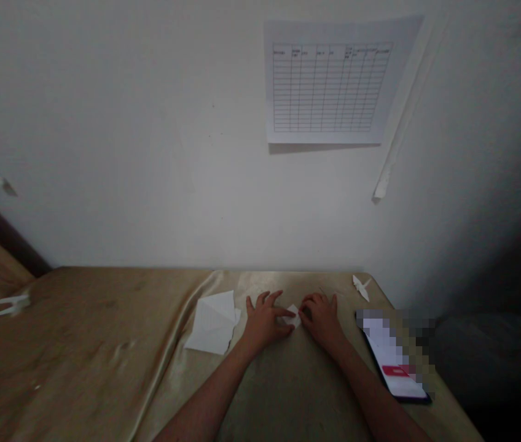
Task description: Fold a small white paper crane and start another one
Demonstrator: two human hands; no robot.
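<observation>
A small white folded paper (292, 317) lies on the cloth between my hands. My left hand (265, 319) holds it from the left, with the index finger across it and the thumb at its lower edge. The other fingers of that hand are spread. From the right, the fingertips of my right hand (321, 318) pinch the paper's right side. Part of the paper is hidden under the fingers. Left of my left hand lie larger creased white sheets (212, 325), one with a torn edge.
A gold-brown cloth (104, 331) covers the table against the wall. A folded paper crane (360, 287) sits at the back right, above a tablet or phone (401, 383). More folded white paper (11, 303) lies far left. A printed table sheet (329, 86) hangs on the wall.
</observation>
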